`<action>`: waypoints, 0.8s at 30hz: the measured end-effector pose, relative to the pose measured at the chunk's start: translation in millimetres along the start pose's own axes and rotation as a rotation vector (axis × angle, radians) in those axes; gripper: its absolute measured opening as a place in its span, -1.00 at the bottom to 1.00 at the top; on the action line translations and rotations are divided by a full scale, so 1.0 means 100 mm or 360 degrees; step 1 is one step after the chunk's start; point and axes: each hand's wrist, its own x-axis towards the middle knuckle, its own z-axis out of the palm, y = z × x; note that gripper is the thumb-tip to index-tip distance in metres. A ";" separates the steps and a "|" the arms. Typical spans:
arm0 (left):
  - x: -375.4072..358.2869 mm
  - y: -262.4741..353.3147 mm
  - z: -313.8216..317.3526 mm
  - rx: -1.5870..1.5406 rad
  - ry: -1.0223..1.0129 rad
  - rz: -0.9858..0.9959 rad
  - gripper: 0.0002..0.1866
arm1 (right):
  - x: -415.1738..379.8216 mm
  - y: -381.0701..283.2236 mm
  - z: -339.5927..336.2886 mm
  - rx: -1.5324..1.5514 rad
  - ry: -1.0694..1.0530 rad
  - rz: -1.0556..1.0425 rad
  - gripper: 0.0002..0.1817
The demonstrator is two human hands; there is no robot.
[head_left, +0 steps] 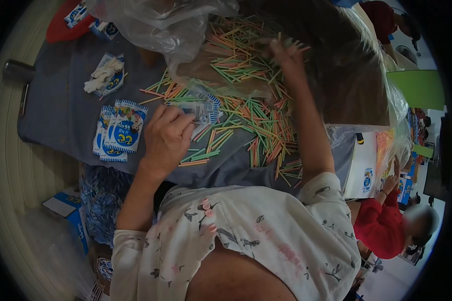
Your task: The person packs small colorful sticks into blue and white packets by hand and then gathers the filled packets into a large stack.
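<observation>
My left hand [170, 131] has its fingers closed on a small printed plastic packet [203, 108], partly see-through with blue-striped edges. Under and around it lie many thin candy-like sticks [266, 125] in green, orange and pink, strewn over the grey cloth. Farther off, my right hand [285, 54] reaches among the sticks at the back of the pile. Motion smears its fingers, and some stick ends show beside them. Left of my left hand, several blue-and-white printed packets [124, 128] lie overlapping. Behind them, a crumpled white wad [104, 75] rests on another packet.
Clear plastic sheeting [186, 30] bunches at the back, beside a large brown carton surface [346, 75] on the right. A red container [68, 25] with packets stands far left. A person in a red top [381, 228] works at the right. A blue box [73, 213] sits lower left.
</observation>
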 end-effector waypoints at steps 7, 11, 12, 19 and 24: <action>0.00 -0.04 -0.05 -0.0141 -0.0070 -0.0007 -0.81 | -0.08 0.13 -0.03 -0.0034 -0.0315 0.0171 -0.48; 0.13 0.08 -0.13 -0.0515 0.0028 -0.0121 -0.81 | -0.26 -0.17 -0.04 0.0052 -0.0066 -0.0232 -0.38; 0.20 0.14 -0.12 -0.0607 0.0063 -0.0134 -0.82 | -0.26 -0.22 -0.05 -0.0037 0.0061 -0.0325 -0.32; 0.72 0.26 0.14 -0.1099 0.0028 -0.0331 -0.81 | -0.26 -0.74 0.13 0.0781 -0.0475 -0.0550 -0.20; 0.71 0.24 0.12 -0.1134 0.0174 -0.0305 -0.80 | -0.20 -0.66 0.04 0.0130 -0.0233 -0.0743 -0.36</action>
